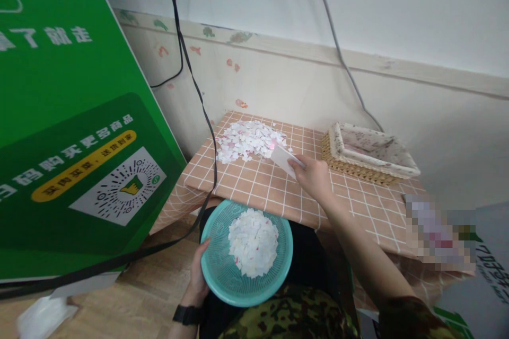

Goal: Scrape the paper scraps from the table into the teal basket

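My left hand (pixel 199 270) grips the rim of a round teal plastic basket (pixel 214 275) that rests on my lap. Inside the basket lies a heap of small torn paper scraps (pixel 254 243), mostly white with a few pink bits. A flat white card (pixel 284 160) is pinched in my right hand (pixel 312 175), thumb on top, above the table. Its far edge is at the near right side of a spread pile of paper scraps (pixel 250 139) on the checked tablecloth (pixel 254 185). Whether the card touches the scraps, I cannot tell.
A cloth-lined wicker basket (pixel 358 169) stands on the table's right part, by the wall. At left rises a large green printed panel (pixel 79 90). A black cable (pixel 194 79) hangs down past the table's left corner. A white bag (pixel 43 318) lies on the floor.
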Demonstrator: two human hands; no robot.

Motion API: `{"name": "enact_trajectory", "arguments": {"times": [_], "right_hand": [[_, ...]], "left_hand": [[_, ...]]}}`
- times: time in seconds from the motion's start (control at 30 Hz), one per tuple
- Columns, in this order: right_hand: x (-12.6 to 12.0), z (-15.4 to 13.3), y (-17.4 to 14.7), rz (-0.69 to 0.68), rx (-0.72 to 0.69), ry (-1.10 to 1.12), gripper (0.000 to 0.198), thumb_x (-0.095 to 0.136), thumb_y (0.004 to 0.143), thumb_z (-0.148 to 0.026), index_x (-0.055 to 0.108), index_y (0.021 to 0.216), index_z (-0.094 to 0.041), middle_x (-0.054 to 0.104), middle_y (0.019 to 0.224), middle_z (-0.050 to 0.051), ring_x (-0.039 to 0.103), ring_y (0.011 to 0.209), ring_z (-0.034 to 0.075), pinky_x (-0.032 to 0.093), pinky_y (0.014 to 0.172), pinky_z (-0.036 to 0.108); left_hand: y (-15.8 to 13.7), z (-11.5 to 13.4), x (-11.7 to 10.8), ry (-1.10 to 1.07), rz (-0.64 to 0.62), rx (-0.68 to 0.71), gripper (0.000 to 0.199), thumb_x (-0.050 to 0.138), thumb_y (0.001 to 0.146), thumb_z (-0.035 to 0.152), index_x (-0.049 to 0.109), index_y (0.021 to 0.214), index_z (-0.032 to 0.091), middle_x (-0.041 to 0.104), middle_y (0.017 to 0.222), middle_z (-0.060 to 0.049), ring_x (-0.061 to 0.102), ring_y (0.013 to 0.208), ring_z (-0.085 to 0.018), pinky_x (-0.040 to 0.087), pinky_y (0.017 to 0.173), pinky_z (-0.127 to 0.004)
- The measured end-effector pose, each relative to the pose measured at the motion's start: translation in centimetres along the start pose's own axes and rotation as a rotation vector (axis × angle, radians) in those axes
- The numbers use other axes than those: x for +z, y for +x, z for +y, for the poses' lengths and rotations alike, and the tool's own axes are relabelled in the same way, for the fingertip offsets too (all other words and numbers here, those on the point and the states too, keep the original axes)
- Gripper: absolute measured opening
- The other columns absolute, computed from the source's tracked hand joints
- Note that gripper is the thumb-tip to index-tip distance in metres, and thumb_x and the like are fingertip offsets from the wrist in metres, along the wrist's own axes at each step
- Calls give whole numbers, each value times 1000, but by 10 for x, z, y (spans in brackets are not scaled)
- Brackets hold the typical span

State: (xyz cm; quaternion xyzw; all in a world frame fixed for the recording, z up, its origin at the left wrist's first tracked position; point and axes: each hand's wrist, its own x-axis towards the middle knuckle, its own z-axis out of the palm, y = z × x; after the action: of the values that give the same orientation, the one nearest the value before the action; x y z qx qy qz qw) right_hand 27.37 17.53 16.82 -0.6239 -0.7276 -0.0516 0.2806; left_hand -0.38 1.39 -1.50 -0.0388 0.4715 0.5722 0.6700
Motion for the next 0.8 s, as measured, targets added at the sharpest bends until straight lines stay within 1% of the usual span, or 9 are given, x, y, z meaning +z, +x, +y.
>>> {"name": "enact_trajectory", "arguments": {"times": [0.07,0.2,0.33,0.4,0.47,0.53,0.63,0.7,0.8], "right_hand": [[3,-5,1,-17,-13,19,28,46,86,-35,70,96,-21,71,72,6,63,62,20,38,56,27],[7,-15,5,-88,-106,147,26,50,86,-34,69,98,-23,72,82,5,65,71,20,41,61,27],[12,-21,8,-74,-144,229,25,53,85,-35,70,96,-22,72,88,6,66,73,20,44,64,29],[15,-24,10,-99,-183,259,24,52,85,-34,70,96,-22,72,87,6,66,74,19,44,66,29],[17,-27,11,-163,-248,295,24,51,86,-32,70,96,-23,72,86,4,66,74,18,45,66,29],[18,-30,11,-214,-307,324,23,51,86,-31,70,97,-24,72,86,4,66,74,18,46,66,28],[18,-33,12,-210,-336,363,23,52,86,-32,70,98,-23,72,87,4,66,74,18,46,66,28],[19,-33,11,-201,-344,370,23,52,86,-32,69,99,-23,72,87,4,66,74,18,46,66,28],[18,-33,8,-225,-370,361,24,51,87,-31,68,102,-24,72,88,3,66,74,18,46,65,28]], "left_hand": [[0,0,0,-5,-2,-3,19,66,66,27,71,79,13,73,73,-7,67,64,-23,53,69,-37],[-4,0,3,-5,7,4,19,67,66,27,70,79,13,73,73,-6,67,64,-22,52,69,-35],[-15,6,13,-21,-6,16,16,65,67,24,70,76,12,73,70,-7,66,61,-22,52,67,-35],[-22,11,19,-29,18,28,15,64,67,22,70,76,12,73,70,-7,66,60,-21,52,67,-35],[-28,19,26,-63,10,54,14,63,68,21,70,77,13,73,71,-7,67,63,-22,53,68,-35],[-33,27,31,-55,5,60,14,64,68,21,70,77,12,73,69,-7,66,61,-21,53,65,-34],[-40,36,36,-53,-12,80,12,64,69,21,70,75,12,72,66,-7,66,58,-20,53,62,-32],[-44,40,39,-59,-22,83,13,64,69,21,70,76,11,72,68,-7,66,59,-20,53,63,-31],[-48,42,41,-61,-34,87,15,64,70,22,70,77,11,73,70,-7,66,61,-20,54,64,-32]]}}
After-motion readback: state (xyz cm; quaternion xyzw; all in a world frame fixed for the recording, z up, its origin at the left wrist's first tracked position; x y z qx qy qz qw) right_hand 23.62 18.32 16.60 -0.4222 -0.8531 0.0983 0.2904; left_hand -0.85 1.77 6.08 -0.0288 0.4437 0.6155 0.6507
